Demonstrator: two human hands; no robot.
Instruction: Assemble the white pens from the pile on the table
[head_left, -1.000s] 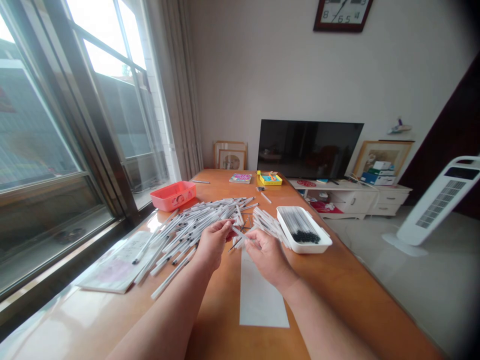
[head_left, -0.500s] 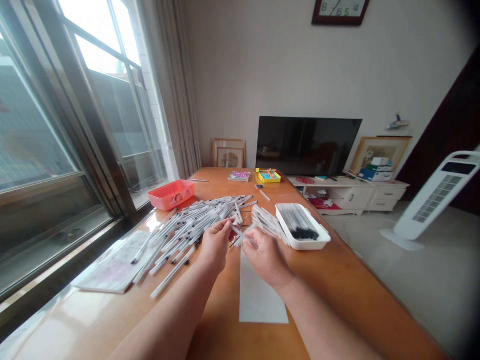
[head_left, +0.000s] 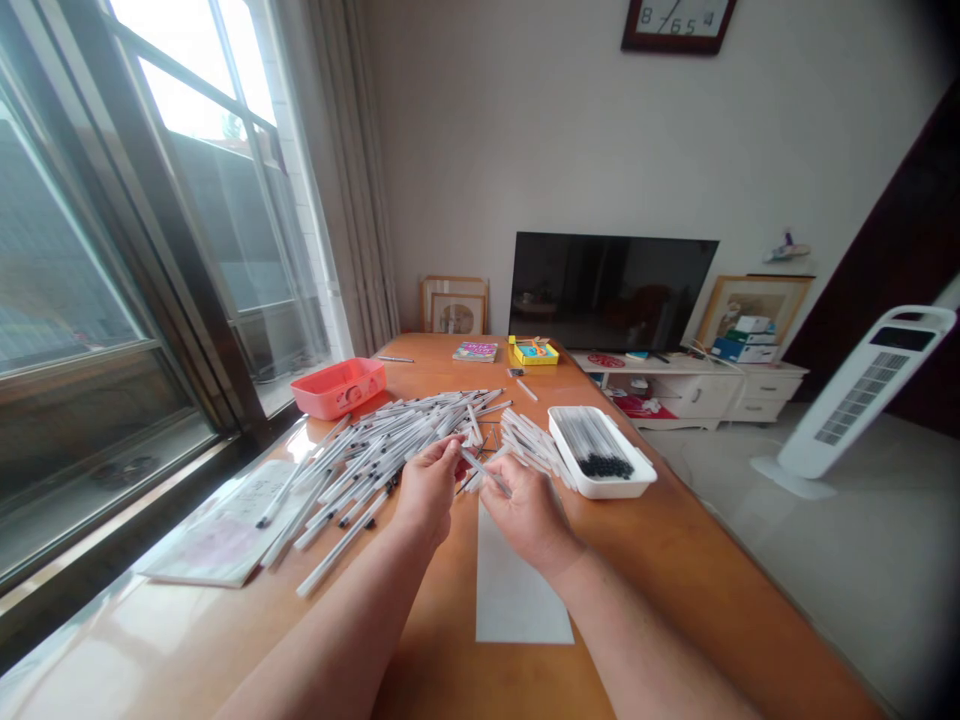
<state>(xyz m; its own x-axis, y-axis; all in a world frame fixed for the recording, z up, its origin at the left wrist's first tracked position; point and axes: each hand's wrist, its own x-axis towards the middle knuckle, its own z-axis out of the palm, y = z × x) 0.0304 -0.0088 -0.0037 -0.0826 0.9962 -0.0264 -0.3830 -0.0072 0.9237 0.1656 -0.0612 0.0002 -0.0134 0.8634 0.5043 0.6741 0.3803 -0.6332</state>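
While two bare hands pinch a slim, pale tube (head_left: 477, 463) between them, a white paper sheet (head_left: 521, 600) lies below

As the paper sheet sits lengthwise on a glossy brown table (head_left: 431, 660), everything here is placed from it. The tube is held just above its far end, slanting down from left to right. The left hand (head_left: 429, 492) grips the tube's left end between thumb and forefinger; the right hand (head_left: 529, 512) pinches the other end, its remaining fingers curled inward. Whether the tube is one piece or two is too small to tell.

To the left of the sheet and beyond it spreads a loose heap of clear pens (head_left: 375, 460), many with black ends. Farther left, some of them overlap a pale booklet (head_left: 202, 555). A red plastic box (head_left: 337, 390) stands beyond the heap. Just past the sheet's far end, to the right, lies a row of whitish tubes (head_left: 534, 442). Beside that row, right of the sheet, a white tray (head_left: 622, 489) holds neatly lined-up black-tipped sticks (head_left: 592, 438). Well beyond the sheet are a colourful book (head_left: 475, 352) and an open yellow box (head_left: 535, 354).
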